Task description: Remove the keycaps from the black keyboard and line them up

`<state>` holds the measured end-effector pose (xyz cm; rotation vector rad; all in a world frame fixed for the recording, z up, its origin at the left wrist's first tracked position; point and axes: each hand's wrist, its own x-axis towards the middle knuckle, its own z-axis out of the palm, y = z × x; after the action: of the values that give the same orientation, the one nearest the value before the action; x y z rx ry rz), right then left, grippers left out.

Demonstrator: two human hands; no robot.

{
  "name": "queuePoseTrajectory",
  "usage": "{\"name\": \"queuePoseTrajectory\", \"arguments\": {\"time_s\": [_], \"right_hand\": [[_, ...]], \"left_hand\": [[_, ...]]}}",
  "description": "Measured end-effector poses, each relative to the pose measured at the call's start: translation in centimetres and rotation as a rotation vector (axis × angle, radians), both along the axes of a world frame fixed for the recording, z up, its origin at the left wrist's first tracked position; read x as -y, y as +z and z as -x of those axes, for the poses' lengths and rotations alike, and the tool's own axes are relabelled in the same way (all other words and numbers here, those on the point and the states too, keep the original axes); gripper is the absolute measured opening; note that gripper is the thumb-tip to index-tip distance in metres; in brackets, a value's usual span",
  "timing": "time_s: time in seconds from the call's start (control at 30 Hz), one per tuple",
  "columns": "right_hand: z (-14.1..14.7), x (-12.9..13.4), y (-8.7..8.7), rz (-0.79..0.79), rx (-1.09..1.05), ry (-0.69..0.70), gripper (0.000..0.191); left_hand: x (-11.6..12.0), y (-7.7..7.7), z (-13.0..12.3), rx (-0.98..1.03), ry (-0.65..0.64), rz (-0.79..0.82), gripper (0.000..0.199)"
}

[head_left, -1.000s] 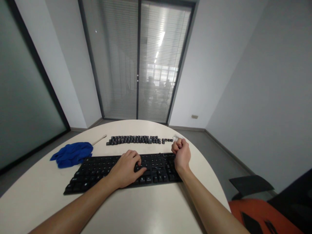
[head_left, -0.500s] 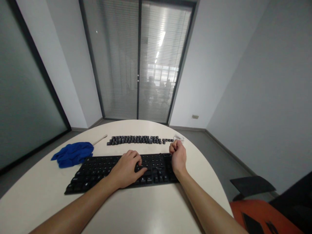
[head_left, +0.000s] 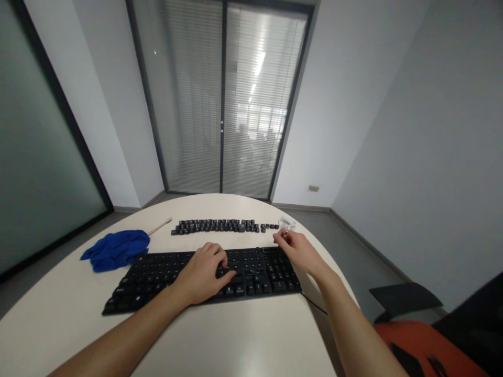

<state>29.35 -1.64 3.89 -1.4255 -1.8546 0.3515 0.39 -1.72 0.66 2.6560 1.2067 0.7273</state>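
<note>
Laid across the lower middle of the frame, with its long axis left to right: a black keyboard; palm down over its middle, with thumb spread from loosely curled fingers: the left hand; by its far right corner, with fingertips drawn together around a tiny glint, impossible to tell whether holding anything: the right hand; above the keyboard in the frame, apart from it and roughly parallel: a row of loose keycaps, with its right end nearer to the right hand; just beyond those fingertips, right of centre: a pale, clear-looking piece.
</note>
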Motion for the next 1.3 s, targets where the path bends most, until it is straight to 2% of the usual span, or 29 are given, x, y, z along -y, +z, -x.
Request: {"name": "queuePoseTrajectory", "arguments": {"time_s": [0.13, 0.27, 0.5, 0.7, 0.97, 1.3], "right_hand": [[-1.1, 0.0, -0.1, 0.143, 0.051, -0.01, 0.042], [-1.5, -0.1, -0.3, 0.254, 0.006, -0.014, 0.044], [-2.0, 0.2, 0.2, 0.366, -0.245, 0.109, 0.038], [-2.5, 0.5, 0.3, 0.496, -0.308, 0.183, 0.041], [-1.8, 0.0, -1.0, 0.346, -0.235, 0.208, 0.037], [-1.5, 0.3, -0.6, 0.326, 0.043, 0.133, 0.032]], "left_hand": [[0.0, 0.0, 0.0, 0.005, -0.006, -0.001, 0.025], [0.1, 0.1, -0.1, -0.003, -0.002, -0.003, 0.025], [0.1, 0.2, 0.0, -0.011, 0.002, -0.005, 0.024], [0.0, 0.1, 0.0, 0.005, -0.007, -0.006, 0.025], [-0.4, 0.2, 0.0, -0.013, 0.026, -0.007, 0.026], [-0.7, -0.2, 0.3, -0.009, 0.008, -0.008, 0.027]]}}
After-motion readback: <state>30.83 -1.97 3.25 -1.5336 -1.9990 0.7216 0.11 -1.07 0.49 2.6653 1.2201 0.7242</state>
